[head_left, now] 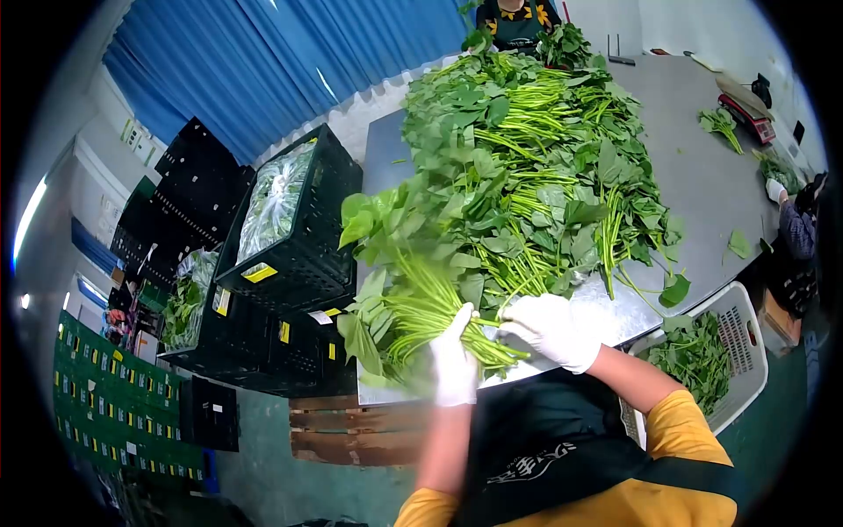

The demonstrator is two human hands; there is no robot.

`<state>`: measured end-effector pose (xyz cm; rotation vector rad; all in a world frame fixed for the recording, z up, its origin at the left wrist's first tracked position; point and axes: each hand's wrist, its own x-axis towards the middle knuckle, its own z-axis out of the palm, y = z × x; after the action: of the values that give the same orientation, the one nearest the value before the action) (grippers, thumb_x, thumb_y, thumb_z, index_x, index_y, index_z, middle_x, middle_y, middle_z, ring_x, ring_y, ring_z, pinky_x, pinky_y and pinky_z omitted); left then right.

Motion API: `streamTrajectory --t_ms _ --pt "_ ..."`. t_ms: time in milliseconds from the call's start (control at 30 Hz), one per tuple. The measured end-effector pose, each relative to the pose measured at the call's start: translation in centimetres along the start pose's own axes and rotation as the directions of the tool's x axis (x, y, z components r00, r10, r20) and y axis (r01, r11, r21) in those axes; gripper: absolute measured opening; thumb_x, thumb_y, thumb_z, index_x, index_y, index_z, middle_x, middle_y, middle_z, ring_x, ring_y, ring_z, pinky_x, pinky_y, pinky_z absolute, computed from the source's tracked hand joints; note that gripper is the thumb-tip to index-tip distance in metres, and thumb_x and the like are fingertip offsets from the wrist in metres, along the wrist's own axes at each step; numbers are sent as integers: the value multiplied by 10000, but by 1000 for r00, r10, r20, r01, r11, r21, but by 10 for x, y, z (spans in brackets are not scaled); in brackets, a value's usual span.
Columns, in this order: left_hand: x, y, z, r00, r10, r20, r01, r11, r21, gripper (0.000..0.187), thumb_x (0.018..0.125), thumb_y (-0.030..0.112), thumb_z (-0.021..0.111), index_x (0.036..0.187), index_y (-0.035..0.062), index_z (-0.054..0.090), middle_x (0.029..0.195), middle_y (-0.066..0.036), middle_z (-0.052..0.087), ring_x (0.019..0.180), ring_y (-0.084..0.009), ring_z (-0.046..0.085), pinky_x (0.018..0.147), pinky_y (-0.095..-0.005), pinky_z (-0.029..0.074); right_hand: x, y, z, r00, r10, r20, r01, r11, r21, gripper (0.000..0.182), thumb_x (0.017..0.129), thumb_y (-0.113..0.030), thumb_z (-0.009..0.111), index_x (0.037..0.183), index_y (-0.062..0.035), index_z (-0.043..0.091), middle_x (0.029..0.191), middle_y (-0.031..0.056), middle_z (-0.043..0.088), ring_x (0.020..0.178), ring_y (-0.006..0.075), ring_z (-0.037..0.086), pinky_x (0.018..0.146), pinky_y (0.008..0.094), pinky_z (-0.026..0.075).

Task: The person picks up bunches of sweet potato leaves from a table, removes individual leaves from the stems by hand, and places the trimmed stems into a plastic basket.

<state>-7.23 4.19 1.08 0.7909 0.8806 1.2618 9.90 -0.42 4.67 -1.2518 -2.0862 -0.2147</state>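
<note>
A bunch of leafy green stems [421, 303] is gripped in my left hand [455, 358], which wears a white glove. The leaves point up and to the left, and the stem ends point right. My right hand [553, 329], also gloved in white, is just right of the stem ends, its fingers pinched together at a thin stem. Beyond both hands, a large heap of leafy greens [536, 114] covers the middle of the metal table [694, 176].
Dark crates [329, 220] stand left of the table, one holding bagged greens [277, 198]. A white basket [746, 351] with leaves is at the right. A red scale [751, 119] lies at the back right. One person [518, 22] stands across the table; another's sleeve [797, 230] shows at right.
</note>
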Motion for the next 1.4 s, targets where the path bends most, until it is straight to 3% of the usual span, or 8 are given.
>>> streamTrajectory --t_ms 433,600,633,667,767,933,1200,1400 --pt "-27 33 12 979 44 200 -159 777 609 260 858 -76 520 1104 -37 594 997 -104 611 960 -151 558 886 -271 441 -36 -2 -44 978 184 102 -172 979 -113 139 734 -124 597 864 -156 636 735 44 575 615 234 566 592 364 441" --pt "-12 63 -11 994 68 -82 -75 993 -89 159 917 40 524 1052 -19 583 933 -63 581 835 -117 542 715 -230 455 -120 37 -121 850 512 -123 -489 680 -547 261 674 -80 627 933 -115 642 738 64 584 598 242 602 541 364 464" --pt "-12 61 -14 935 350 -52 -321 902 289 173 889 116 596 1036 27 571 831 -51 581 744 -148 560 655 -228 475 -138 49 -132 749 641 -170 -610 566 -554 315 685 -83 644 999 -103 630 798 82 606 615 258 613 551 362 480" --pt "3 68 -29 999 28 -40 -42 914 -404 284 939 107 496 1198 -9 523 906 -67 568 786 -152 534 708 -264 475 -150 56 -139 626 749 -219 -712 434 -552 372 695 -86 662 1065 -90 618 858 101 628 631 275 623 562 361 496" --pt "-4 73 -27 979 -34 199 140 822 -552 382 935 200 513 1275 34 462 853 -16 541 777 -134 507 694 -267 459 -150 60 -124 534 796 -284 -758 302 -578 430 733 -136 689 1148 -92 583 992 125 637 651 280 638 580 358 513" --pt "-15 49 -21 964 -199 177 256 872 -418 310 901 149 546 1194 49 517 828 -31 542 760 -156 514 702 -268 443 -116 55 -7 866 497 -59 -501 858 -112 236 788 -319 647 860 -98 686 752 108 660 673 276 642 628 376 499" --pt "-38 67 -15 984 -95 -153 74 987 -140 150 817 -8 628 947 -77 596 903 -131 624 825 -233 639 734 -287 547 -73 54 23 763 634 124 -635 772 -40 258 791 -265 664 776 -7 656 642 138 626 617 292 616 601 393 476" --pt "-29 52 -12 982 -113 -153 95 988 -125 211 805 -22 628 1000 -95 592 948 -150 625 770 -210 611 682 -276 529 -61 45 -37 548 604 578 -565 -242 789 232 921 -162 542 939 47 642 710 37 632 529 66 524 488 191 426"
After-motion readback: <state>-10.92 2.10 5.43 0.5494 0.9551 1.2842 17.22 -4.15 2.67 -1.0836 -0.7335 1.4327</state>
